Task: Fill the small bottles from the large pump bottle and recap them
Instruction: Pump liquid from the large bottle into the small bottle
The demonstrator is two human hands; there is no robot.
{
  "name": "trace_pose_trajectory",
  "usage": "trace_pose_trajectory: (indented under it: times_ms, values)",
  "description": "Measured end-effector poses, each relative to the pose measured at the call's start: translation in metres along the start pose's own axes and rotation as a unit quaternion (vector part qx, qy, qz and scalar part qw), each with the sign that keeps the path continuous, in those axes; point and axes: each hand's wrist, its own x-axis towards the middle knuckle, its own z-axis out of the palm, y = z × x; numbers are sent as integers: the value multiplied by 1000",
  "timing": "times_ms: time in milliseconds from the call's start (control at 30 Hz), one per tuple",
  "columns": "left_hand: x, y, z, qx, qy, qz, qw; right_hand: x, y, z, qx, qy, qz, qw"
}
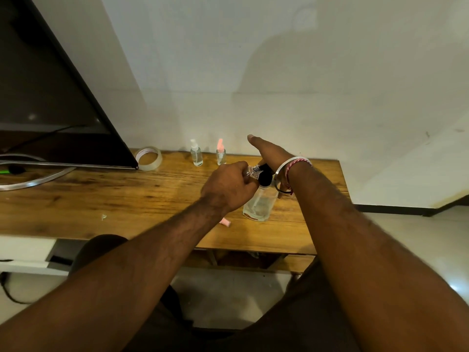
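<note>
While the left hand (225,185) curls its grip round a small bottle (250,172), the flat right hand (269,151) presses the pump bottle (260,204).

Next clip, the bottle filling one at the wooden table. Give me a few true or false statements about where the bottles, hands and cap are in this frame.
1. The left hand holds a small bottle at the black pump of the large bottle. True.
2. Two small bottles stand by the wall. True.
3. The roll of tape lies on the floor. False: it lies on the table, beside the screen.
4. The right hand holds a pink cap. False: the cap lies on the table.
</note>
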Motion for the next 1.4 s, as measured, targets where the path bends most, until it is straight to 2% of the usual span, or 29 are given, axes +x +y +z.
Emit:
trace_pose_trajectory:
  times_ms: [133, 367, 667, 900, 1067, 1200, 1267, 1400]
  values:
    - [1, 0, 1, -1, 3, 2, 1000, -1, 1, -2, 10, -14, 23, 1000]
    - [3, 0, 4, -6, 3, -4, 1000, 1, 4, 3, -22, 32, -41, 998]
    - [2, 0, 6, 13, -5, -10, 1000, -1, 4, 6, -189, 79, -97, 974]
    - [1, -2, 10, -12, -4, -19, 1000, 6, 8, 6, -218, 128, -112, 961]
    - [0, -1, 8, -14, -7, -15, 1000, 1, 5, 7, -192, 101, -97, 971]
    - [3, 3, 4, -16, 1, -22, 1000, 1, 2, 4, -40, 51, -48, 997]
    - [4, 4, 1, -12, 3, -22, 1000, -1, 0, 0, -6, 31, -27, 999]
    - [3, 4, 1, -11, 2, -11, 1000, -2, -8, -5, -5, -7, -8, 1000]
